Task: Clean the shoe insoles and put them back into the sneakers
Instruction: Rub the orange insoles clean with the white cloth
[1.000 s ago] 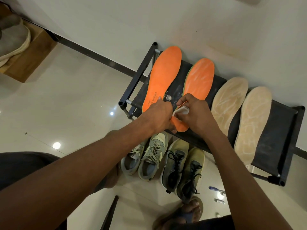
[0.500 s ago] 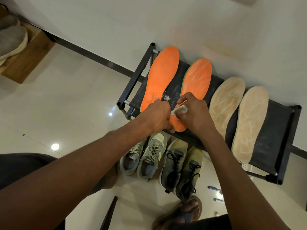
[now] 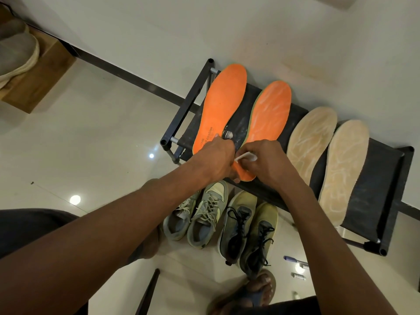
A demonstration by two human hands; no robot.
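My right hand (image 3: 266,162) pinches a white wipe (image 3: 246,156) on the second orange insole's (image 3: 270,112) heel; my left hand (image 3: 218,159) grips that heel. Insole lies on the rack (image 3: 372,178), toe far. Its neighbour (image 3: 221,108) reads "cushion".

Your forearms are bare, no sleeves; dark shorts (image 3: 27,228) cover your lap, a sandal (image 3: 247,296) your foot.

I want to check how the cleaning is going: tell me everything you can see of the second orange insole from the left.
The second orange insole lies flat on the black rack, toe towards the wall, streaked with whitish smears. A green edge shows along its side. Both hands cover its heel; the right hand pinches a small white wipe there.
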